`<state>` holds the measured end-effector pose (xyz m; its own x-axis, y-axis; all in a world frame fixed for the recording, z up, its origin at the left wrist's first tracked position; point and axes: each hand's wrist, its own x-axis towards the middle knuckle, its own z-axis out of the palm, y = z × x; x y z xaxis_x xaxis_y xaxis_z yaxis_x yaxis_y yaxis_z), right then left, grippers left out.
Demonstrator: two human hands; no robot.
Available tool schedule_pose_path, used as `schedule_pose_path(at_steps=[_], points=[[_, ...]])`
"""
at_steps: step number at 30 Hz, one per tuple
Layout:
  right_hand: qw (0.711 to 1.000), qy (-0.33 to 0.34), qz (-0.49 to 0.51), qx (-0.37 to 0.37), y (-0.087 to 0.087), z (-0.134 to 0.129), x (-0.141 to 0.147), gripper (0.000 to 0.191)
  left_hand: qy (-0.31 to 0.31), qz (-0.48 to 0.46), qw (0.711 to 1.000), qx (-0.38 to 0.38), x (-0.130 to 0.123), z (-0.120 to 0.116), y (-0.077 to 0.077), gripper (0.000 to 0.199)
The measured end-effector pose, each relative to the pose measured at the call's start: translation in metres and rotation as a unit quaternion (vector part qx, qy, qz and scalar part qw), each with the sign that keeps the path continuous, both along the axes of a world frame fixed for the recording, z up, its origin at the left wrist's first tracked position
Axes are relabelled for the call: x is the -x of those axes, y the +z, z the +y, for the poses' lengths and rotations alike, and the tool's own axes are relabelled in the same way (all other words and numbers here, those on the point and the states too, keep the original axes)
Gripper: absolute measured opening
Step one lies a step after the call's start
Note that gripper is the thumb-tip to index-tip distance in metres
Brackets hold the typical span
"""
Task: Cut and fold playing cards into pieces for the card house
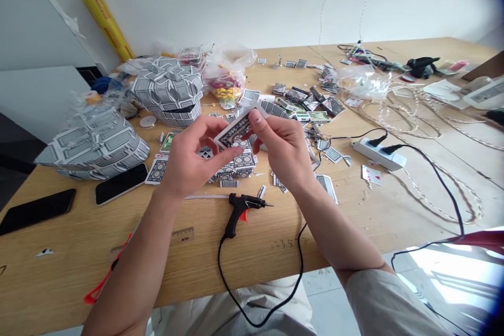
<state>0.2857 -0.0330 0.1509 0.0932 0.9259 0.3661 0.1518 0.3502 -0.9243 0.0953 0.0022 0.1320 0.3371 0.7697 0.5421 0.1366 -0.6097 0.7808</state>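
Note:
A dark-patterned playing card (236,131) is held tilted in front of me, over the middle of the table. My right hand (283,149) pinches its upper right end, thumb on top. At the card's lower left end are the curled fingers of my left hand (191,160), its thumb pointing right below the card. Beneath and behind my hands lies a block covered in patterned cards (240,165), partly hidden. A black glue gun (244,207) with an orange trigger rests on the table nearer to me, its nozzle pointing right.
Card-covered rounded shapes (167,86) stand at the left. Two phones (122,184) lie near the left edge, and red-handled scissors (106,278) are partly under my left arm. A power strip (378,153) with black cords sits right, beside coiled rope (413,115). Scattered cards (303,97) lie behind.

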Motion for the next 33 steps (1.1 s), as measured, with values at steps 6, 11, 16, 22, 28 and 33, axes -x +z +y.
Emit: schedule_pose_path(at_steps=[6,11,16,22,28,33], points=[[1.0,0.003,-0.017,0.001,-0.001,0.0,0.002,0.061,0.081,0.051,0.99,-0.108,-0.003,-0.001,-0.002,0.04],[0.997,0.047,0.053,0.005,0.003,-0.001,0.003,0.043,0.089,0.053,0.988,-0.115,0.001,0.001,0.005,0.026],[0.994,0.061,0.089,-0.009,0.004,-0.001,0.004,0.032,0.006,-0.045,0.999,0.02,0.005,0.006,0.005,0.033],[0.999,-0.024,-0.035,-0.034,-0.004,0.002,0.006,0.062,-0.017,-0.078,0.991,0.109,0.008,0.013,0.003,0.035],[0.997,-0.016,-0.08,-0.011,-0.007,0.003,0.006,0.069,-0.028,-0.077,0.984,0.155,0.008,0.013,0.004,0.031],[0.998,0.003,-0.057,0.004,-0.01,0.007,0.004,0.057,-0.001,-0.052,0.991,0.124,0.005,0.013,0.002,0.022]])
